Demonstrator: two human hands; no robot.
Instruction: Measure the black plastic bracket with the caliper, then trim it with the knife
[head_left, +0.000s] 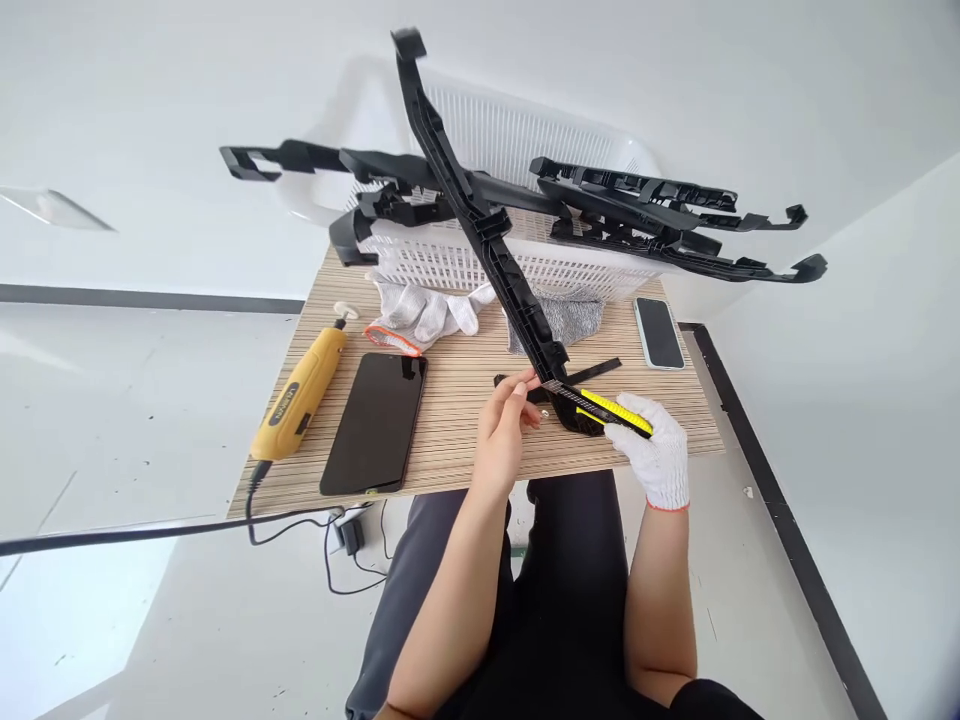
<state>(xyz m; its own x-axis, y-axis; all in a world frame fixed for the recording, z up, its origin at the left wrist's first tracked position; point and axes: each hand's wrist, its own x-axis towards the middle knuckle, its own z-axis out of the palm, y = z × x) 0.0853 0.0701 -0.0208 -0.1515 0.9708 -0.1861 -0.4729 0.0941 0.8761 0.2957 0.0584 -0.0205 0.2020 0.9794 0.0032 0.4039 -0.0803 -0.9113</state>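
Note:
My right hand, in a white knit glove with an orange cuff, is closed around a yellow and black utility knife. Its blade is out and points left, against or just over the lower end of a long black plastic trim piece. That piece rises at a slant from the table's front across the basket. My left hand is bare, with thumb and fingers closed on the piece's edge beside the blade tip; some fingers are hidden. A thin black strip lies behind the knife.
Several black plastic parts lie across a white basket at the table's back. A yellow rotary tool with a cord, a black tablet, grey gloves and a phone lie on the wood-grain table.

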